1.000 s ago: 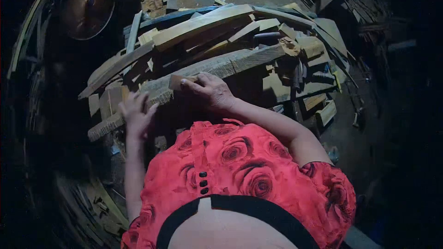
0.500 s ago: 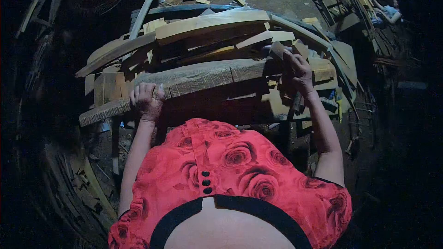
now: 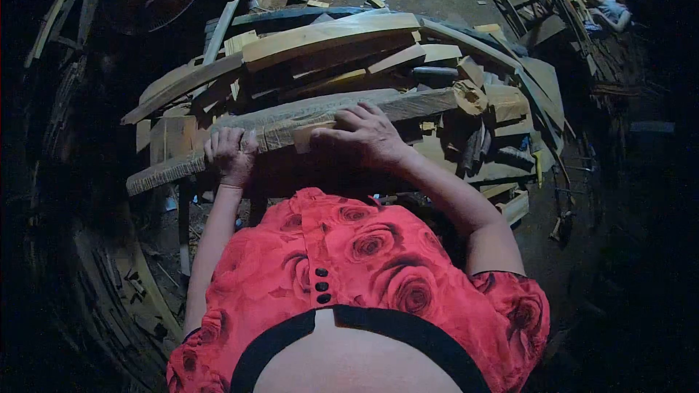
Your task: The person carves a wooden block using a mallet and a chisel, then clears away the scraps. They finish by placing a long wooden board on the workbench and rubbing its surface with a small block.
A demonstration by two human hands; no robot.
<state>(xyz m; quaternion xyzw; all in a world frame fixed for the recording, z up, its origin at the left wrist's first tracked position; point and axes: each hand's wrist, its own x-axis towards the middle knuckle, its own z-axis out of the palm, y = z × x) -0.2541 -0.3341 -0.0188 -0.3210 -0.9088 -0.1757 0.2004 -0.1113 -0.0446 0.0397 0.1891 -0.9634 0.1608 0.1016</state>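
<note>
A long rough wooden plank (image 3: 291, 118) lies crosswise in front of me, its left end nearer my body. My left hand (image 3: 231, 158) is closed over the near edge of this plank, left of its middle. Further right, my right hand (image 3: 364, 135) grips a small flat tan piece that looks like sandpaper (image 3: 309, 135) and rests against the plank's near face. Its fingers bend over the upper edge, and part of the piece is hidden under the hand.
Behind the plank is a pile of wood offcuts, with a long curved pale board (image 3: 335, 33) across it. A cut wooden block (image 3: 470, 97) sits by the plank's right end. At the far upper right, another person (image 3: 614, 14) is partly visible beside stacked wood.
My right hand has moved left along the plank, from its right end to near the middle, carrying the flat piece. My left hand stays in place on the plank.
</note>
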